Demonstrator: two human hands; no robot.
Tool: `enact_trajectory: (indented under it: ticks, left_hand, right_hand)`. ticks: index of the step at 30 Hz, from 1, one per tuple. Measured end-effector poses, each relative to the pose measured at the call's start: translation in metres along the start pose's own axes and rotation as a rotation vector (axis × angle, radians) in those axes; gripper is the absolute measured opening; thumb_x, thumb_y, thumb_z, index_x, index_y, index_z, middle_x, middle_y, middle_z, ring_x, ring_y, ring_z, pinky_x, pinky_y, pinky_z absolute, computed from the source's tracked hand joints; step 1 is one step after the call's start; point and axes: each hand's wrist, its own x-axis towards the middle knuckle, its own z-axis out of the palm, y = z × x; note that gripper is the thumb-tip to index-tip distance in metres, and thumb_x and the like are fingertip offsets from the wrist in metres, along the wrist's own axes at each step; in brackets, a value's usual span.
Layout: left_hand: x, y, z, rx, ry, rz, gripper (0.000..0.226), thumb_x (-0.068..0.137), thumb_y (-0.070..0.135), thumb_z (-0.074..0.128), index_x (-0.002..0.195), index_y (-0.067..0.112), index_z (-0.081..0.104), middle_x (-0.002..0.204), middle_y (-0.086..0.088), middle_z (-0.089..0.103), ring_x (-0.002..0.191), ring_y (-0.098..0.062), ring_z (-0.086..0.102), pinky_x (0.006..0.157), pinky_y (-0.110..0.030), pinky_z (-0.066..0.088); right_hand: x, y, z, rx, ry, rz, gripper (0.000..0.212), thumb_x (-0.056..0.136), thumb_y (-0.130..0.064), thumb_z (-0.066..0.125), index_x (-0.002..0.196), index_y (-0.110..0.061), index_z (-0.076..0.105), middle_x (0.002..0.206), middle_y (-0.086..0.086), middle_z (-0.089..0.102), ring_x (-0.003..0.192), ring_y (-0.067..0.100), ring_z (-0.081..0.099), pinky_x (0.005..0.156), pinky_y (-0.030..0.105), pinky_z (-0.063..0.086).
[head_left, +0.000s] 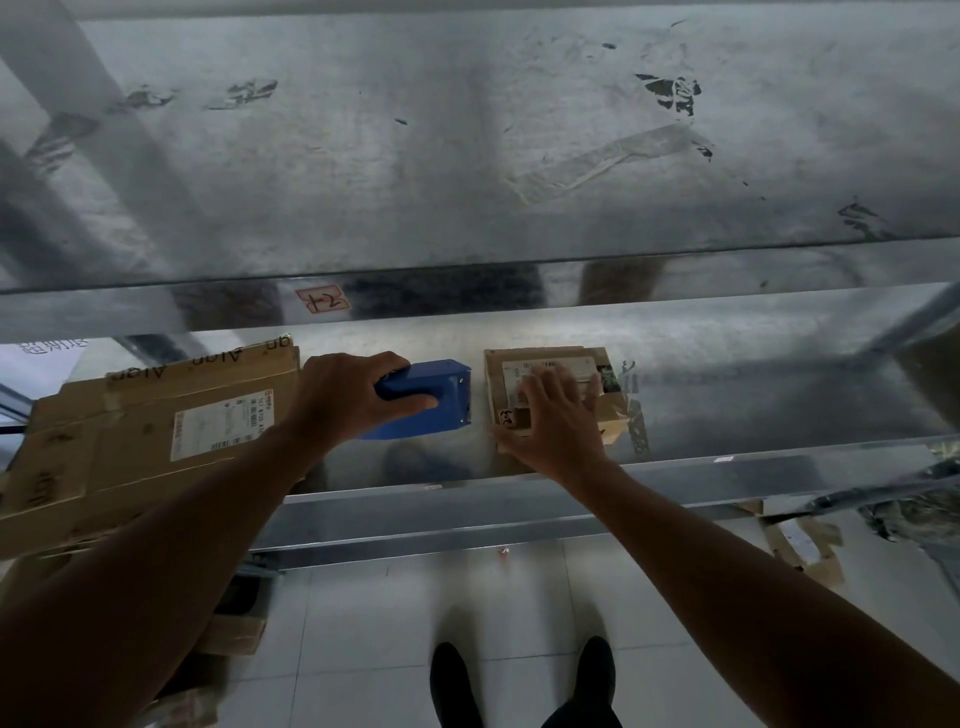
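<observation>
At the left end of the metal shelf (753, 384), a large flat cardboard box (130, 441) with a white printed label overhangs the front edge. Just right of it, the left hand (337, 400) reaches in on a straight, bare forearm. Its fingers and thumb are curled round the grip of a blue plastic handheld scanner (436, 400), whose blocky head points right, held just over the shelf near mid-depth.

The small cardboard box (501, 384) sits right of the scanner, near but apart from it, set back from the front edge. The right hand (556, 426) lies flat on its top with the fingers straight and spread, partly covering a white label.

The shelf is dull, scuffed galvanised sheet metal. A second shelf (467, 156) above bears tape scraps and a small red-outlined tag (322, 300) on its front edge. Below are pale glossy floor tiles (363, 623) and two dark shoes (452, 686).
</observation>
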Motion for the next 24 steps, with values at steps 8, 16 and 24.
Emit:
enact_trajectory:
  ticks: [8,16,24]
  left_hand:
    - [-0.006,-0.011,0.003,-0.065,-0.028,-0.016,0.085,0.084,0.085,0.032,0.101,0.013,0.072,0.073,-0.002,0.073,0.051,-0.011,0.061,0.058,-0.02,0.044]
    - [-0.01,-0.006,0.005,-0.171,-0.07,-0.031,0.088,0.083,0.086,0.031,0.107,0.011,0.071,0.079,-0.004,0.075,0.056,-0.013,0.064,0.06,-0.024,0.052]
    - [-0.004,0.005,0.0,-0.229,-0.096,-0.058,0.093,0.079,0.09,0.03,0.111,0.013,0.071,0.085,-0.005,0.076,0.062,-0.016,0.067,0.065,-0.031,0.058]
  right_hand:
    - [-0.002,0.022,-0.015,0.08,-0.18,-0.337,0.065,0.085,-0.019,0.063,0.146,-0.031,0.041,0.166,-0.004,0.026,0.158,0.026,0.0,0.126,0.056,0.0]
    - [0.001,0.029,0.002,0.184,-0.169,-0.276,0.053,0.093,-0.003,0.064,0.136,-0.03,0.049,0.16,0.001,0.031,0.154,0.036,0.018,0.114,0.06,0.04]
    - [0.012,0.018,-0.034,0.696,-0.276,0.0,0.024,0.094,-0.039,0.059,0.112,-0.054,0.06,0.154,-0.015,0.04,0.157,0.023,0.014,0.121,0.063,0.025]
